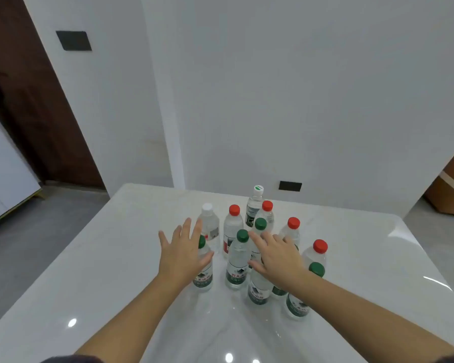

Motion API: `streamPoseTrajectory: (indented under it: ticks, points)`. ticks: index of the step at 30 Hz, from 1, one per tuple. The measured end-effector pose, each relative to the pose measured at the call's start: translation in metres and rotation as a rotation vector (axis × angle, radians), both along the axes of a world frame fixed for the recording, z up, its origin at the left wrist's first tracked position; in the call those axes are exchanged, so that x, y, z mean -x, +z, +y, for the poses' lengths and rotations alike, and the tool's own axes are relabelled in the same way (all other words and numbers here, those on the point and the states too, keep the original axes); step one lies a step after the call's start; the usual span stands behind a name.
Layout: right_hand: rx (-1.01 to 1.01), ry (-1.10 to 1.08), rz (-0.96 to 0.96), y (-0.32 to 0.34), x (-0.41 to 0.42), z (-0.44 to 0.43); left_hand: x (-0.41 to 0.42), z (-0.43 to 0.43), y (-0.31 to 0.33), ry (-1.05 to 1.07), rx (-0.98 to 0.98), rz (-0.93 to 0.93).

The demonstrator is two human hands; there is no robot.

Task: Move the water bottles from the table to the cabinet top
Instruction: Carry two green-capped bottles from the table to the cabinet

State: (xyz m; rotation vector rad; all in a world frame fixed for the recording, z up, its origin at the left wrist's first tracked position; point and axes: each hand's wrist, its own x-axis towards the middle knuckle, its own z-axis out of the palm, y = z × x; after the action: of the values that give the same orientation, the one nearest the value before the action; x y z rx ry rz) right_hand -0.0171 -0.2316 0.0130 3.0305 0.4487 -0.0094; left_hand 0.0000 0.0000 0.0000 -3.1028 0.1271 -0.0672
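Several clear water bottles stand upright in a cluster on the glossy white table (110, 271). Their caps are red, green or white. My left hand (182, 254) is spread open in front of a green-capped bottle (203, 277) at the cluster's left side, and it holds nothing. My right hand (277, 258) is open with straight fingers above the front bottles, partly covering one green-labelled bottle (258, 290). Between the hands stands a green-capped bottle (237, 260). A white-capped bottle (210, 226) stands just beyond my left fingertips. A tall bottle (254, 205) stands at the back.
A white wall rises right behind the table, with a black socket plate (290, 186) low on it. A dark brown door (29, 100) and a white cabinet (3, 176) are at the left across grey floor. A cardboard box (451, 187) sits at the right.
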Motion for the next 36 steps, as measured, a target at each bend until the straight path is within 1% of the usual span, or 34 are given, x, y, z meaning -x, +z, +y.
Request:
streamPoseTrajectory:
  ticks: [4,6,8,10,13,19,26,30,33,36]
  points:
    - [0.076,0.005,0.017,-0.006,0.001,-0.003,-0.006,-0.002,-0.011,-0.065,0.009,-0.077]
    - [0.091,-0.03,0.076,-0.007,0.002,-0.001,-0.006,-0.004,-0.015,-0.075,-0.011,-0.068]
    - [0.088,-0.059,0.092,-0.009,-0.001,0.001,-0.007,-0.003,-0.016,-0.062,-0.019,-0.058]
    - [0.075,-0.081,0.087,-0.009,-0.004,0.002,-0.009,-0.004,-0.014,-0.047,0.038,-0.039]
    - [0.035,-0.103,0.088,-0.008,-0.005,0.003,-0.009,-0.003,-0.009,-0.007,0.198,0.001]
    - [-0.087,-0.019,0.076,-0.009,0.004,0.029,0.015,0.016,-0.011,0.017,0.358,0.006]
    - [-0.199,0.052,0.108,-0.016,-0.002,0.075,0.041,0.041,-0.006,0.008,0.276,-0.012]
    - [-0.25,0.072,0.091,-0.022,-0.007,0.086,0.049,0.055,-0.008,0.015,0.304,-0.033]
    - [-0.351,0.002,0.121,-0.028,-0.013,0.085,0.049,0.058,-0.011,0.004,0.405,-0.018]
    - [-0.499,-0.069,0.154,-0.037,-0.013,0.079,0.049,0.058,-0.021,0.059,0.623,-0.024]
